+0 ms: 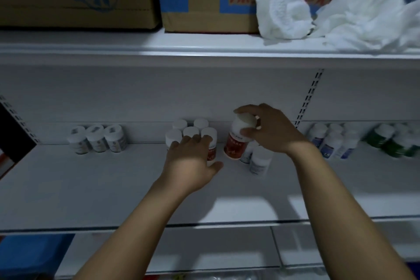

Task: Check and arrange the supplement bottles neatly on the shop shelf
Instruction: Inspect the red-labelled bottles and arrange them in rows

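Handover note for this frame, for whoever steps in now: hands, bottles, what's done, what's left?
Left hand: open, fingers resting on the front of the white-capped bottle cluster on the shelf.
Right hand: grips the cap of a red-labelled bottle, tilted, just right of the cluster.
Done: the cluster stands in rows; the three bottles to its left and the blue-labelled bottles and green-labelled bottles to its right stand grouped.
Left: set the red-labelled bottle into the cluster; probably sort the two pale-labelled bottles under the right hand.
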The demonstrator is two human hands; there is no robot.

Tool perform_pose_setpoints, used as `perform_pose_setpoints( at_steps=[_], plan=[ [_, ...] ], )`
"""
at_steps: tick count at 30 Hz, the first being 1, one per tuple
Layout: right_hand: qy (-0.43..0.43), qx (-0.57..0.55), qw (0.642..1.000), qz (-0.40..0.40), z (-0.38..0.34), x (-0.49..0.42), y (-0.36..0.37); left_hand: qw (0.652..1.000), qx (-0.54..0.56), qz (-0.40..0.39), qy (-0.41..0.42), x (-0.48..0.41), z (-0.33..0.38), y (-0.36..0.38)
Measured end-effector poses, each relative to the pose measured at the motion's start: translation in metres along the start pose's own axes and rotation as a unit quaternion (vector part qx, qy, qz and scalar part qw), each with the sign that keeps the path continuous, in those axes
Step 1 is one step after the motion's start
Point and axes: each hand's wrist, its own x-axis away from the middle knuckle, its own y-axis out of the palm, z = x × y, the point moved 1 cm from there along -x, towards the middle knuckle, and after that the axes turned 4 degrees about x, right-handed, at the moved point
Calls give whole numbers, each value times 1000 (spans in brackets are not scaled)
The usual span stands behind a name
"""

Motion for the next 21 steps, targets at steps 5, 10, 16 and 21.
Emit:
perform_pose_setpoints(
  at_steps=[5, 10, 16, 21],
  plan=[
    [18, -162, 986, 30, -5, 51, 9, 1000, -27, 5, 11, 22, 23, -5],
    [34, -364, 930, 27, -3, 88, 26, 999, 46, -18, -7, 57, 42, -3],
    [-21, -456, 890, 4, 10, 111, 31, 980, 193, -46, -23, 97, 58, 0],
    [-36, -503, 864, -10, 15, 116, 42, 947, 306, -77, -56, 108, 59, 1]
  ],
)
